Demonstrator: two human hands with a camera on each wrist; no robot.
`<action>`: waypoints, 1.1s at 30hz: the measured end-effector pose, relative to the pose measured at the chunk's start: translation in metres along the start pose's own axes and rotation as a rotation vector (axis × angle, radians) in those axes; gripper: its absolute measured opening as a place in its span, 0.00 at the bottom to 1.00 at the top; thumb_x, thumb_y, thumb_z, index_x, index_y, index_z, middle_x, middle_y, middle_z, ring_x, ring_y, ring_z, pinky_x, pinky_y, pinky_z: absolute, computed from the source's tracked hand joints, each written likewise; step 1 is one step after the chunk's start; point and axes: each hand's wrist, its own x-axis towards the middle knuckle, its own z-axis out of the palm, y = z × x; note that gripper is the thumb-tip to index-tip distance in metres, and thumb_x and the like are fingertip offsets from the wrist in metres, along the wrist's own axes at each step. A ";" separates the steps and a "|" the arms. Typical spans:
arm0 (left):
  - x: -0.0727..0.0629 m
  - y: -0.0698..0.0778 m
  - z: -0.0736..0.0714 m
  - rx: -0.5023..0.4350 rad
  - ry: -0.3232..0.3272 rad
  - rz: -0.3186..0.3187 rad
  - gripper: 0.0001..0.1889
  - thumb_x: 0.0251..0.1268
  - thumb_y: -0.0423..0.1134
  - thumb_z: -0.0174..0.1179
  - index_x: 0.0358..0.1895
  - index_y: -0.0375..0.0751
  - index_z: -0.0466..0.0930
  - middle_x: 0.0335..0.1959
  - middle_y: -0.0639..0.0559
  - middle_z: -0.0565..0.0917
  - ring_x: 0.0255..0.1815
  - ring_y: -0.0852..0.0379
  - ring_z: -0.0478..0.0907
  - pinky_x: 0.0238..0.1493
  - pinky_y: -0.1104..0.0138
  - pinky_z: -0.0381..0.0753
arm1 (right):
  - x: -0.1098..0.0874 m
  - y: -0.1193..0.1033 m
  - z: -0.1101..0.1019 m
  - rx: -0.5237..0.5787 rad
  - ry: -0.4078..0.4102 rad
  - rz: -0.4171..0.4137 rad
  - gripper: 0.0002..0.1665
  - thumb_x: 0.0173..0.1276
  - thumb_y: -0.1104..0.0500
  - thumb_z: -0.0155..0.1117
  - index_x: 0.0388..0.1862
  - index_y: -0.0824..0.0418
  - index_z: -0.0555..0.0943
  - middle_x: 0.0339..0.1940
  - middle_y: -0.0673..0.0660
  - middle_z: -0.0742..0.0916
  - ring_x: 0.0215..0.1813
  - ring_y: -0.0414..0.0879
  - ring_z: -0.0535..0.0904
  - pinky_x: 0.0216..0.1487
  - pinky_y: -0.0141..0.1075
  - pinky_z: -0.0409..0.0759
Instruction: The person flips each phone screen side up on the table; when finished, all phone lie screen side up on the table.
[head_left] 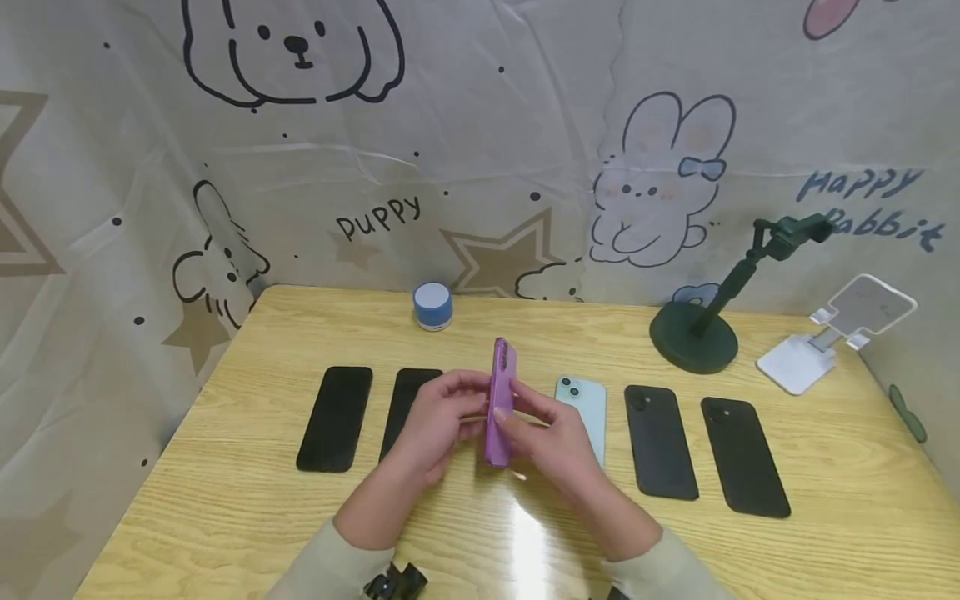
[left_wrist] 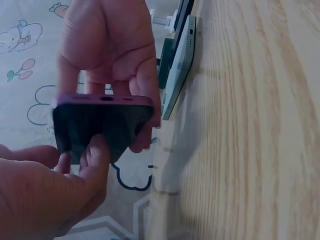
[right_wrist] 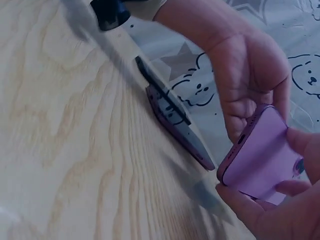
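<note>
Between the two hands a purple smartphone (head_left: 502, 417) is held upright, edge-on to the head view. My right hand (head_left: 551, 433) grips it from the back and edges; the purple back shows in the right wrist view (right_wrist: 262, 155). On the dark screen side, my left hand (head_left: 442, 421) has curled fingers against the phone, and one finger lies over the screen (left_wrist: 117, 122) in the left wrist view. Under the left hand is a partly covered black phone (head_left: 403, 396). A light green phone (head_left: 592, 408) lies partly hidden behind the right hand.
Another black phone (head_left: 335, 419) lies at the left. Two dark phones (head_left: 660, 442) lie in line at the right. Along the back stand a blue-and-white cylinder (head_left: 432, 308), a dark green stand (head_left: 693, 337) with a jointed arm, and a white phone holder (head_left: 798, 362). A printed cloth hangs behind.
</note>
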 end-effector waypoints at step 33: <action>-0.006 0.003 -0.007 0.331 0.224 0.023 0.22 0.58 0.22 0.68 0.57 0.38 0.82 0.45 0.44 0.80 0.37 0.51 0.78 0.31 0.65 0.78 | -0.013 -0.014 -0.002 -0.023 0.127 -0.048 0.28 0.67 0.76 0.62 0.65 0.62 0.77 0.56 0.64 0.80 0.41 0.54 0.86 0.36 0.46 0.85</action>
